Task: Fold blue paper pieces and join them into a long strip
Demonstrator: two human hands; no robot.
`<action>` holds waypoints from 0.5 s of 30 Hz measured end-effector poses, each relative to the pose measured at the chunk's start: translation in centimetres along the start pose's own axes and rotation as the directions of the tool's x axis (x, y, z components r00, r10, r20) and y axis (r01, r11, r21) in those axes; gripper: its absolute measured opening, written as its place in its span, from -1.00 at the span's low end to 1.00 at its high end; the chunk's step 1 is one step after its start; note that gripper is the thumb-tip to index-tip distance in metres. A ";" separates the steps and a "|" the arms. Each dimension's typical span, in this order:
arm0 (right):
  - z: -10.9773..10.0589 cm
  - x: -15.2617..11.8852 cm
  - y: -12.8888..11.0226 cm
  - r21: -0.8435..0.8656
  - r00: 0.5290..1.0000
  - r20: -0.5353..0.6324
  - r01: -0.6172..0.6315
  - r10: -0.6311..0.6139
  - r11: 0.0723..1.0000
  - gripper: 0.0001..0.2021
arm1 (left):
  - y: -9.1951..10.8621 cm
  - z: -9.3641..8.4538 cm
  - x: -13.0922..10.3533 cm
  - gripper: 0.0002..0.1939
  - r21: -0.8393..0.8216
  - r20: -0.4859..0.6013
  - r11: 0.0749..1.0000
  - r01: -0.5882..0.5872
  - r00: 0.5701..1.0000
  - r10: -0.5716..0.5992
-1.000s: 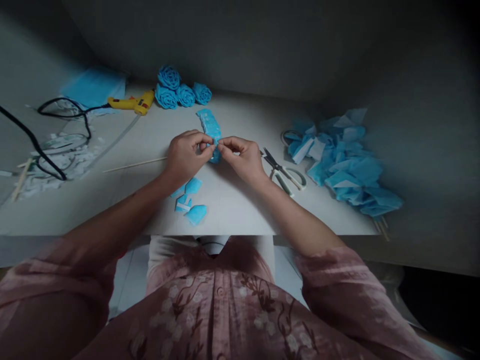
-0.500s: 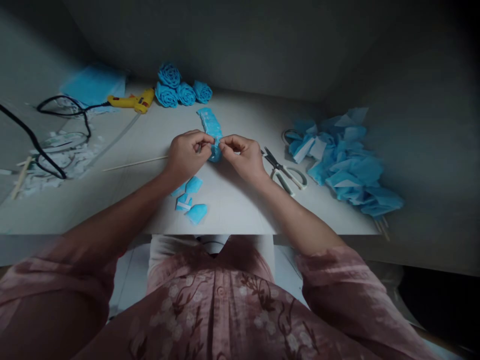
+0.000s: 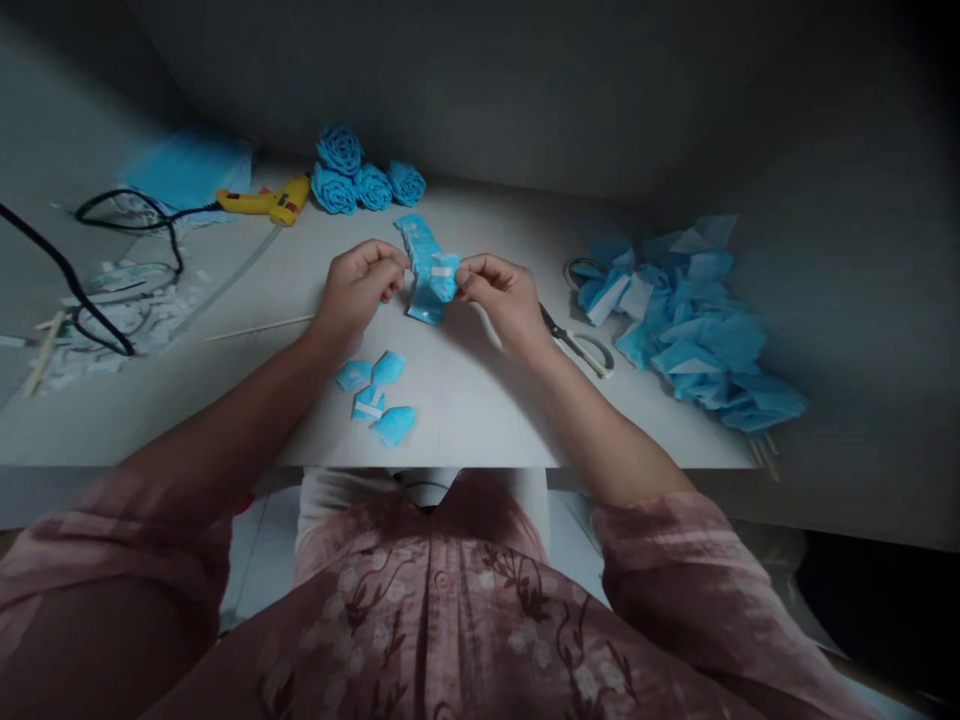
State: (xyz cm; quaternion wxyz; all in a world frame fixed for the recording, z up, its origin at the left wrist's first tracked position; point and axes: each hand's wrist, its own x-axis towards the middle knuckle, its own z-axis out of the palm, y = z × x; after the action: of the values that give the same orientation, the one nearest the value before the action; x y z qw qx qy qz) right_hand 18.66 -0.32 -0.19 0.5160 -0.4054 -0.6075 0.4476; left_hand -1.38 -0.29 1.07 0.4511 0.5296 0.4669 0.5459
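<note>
My right hand (image 3: 504,300) pinches the edge of a small folded blue paper petal (image 3: 442,288) with a white strip across it. Under and behind that petal lies a crinkled blue strip (image 3: 417,238), its near end a shiny light-blue piece (image 3: 425,306). To the left of the strip is my left hand (image 3: 361,288), fingers curled and pinched together; a tiny pale bit may be at the fingertips, too small to name. Several folded blue petals (image 3: 388,368) lie on the table nearer to me. A thin wooden stick (image 3: 259,328) rests partly behind my left hand.
Several blue paper roses (image 3: 340,150) stand at the back beside a yellow glue gun (image 3: 270,202) with a black cord. Blue sheets (image 3: 187,168) and white scraps (image 3: 112,335) are at left. Scissors (image 3: 589,350) and a pile of blue paper flowers (image 3: 697,320) lie at right.
My hands have moved apart, the left one going left and away from the blue strip. The folded petal now shows in my right hand, and my right forearm covers more of the scissors.
</note>
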 end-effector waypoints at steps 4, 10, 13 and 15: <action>-0.3 0.1 -0.2 0.079 0.997 0.041 -0.065 0.061 0.995 -0.74 | 0.0 -0.2 0.2 -0.85 -0.067 0.131 0.991 0.118 0.985 -0.108; 0.0 -0.2 -0.3 0.113 0.992 0.069 -0.117 0.110 0.987 -0.78 | 0.0 -0.2 -0.3 -0.77 -0.035 0.247 0.993 0.113 0.964 -0.101; -0.1 0.0 0.2 0.097 0.990 0.075 -0.122 0.115 0.988 -0.77 | 0.2 -0.2 -0.3 -0.79 -0.006 0.225 0.994 0.110 0.969 -0.106; -0.3 0.2 0.7 0.063 0.991 0.071 -0.117 0.112 0.991 -0.75 | 0.2 -0.2 -0.4 -0.79 0.012 0.206 0.995 0.100 0.973 -0.100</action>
State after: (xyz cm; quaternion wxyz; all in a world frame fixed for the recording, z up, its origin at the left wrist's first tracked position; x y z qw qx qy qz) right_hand 18.93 0.09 -0.77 0.4819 -0.4069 -0.5850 0.5098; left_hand -1.59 -0.68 1.24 0.5238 0.5596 0.4440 0.4641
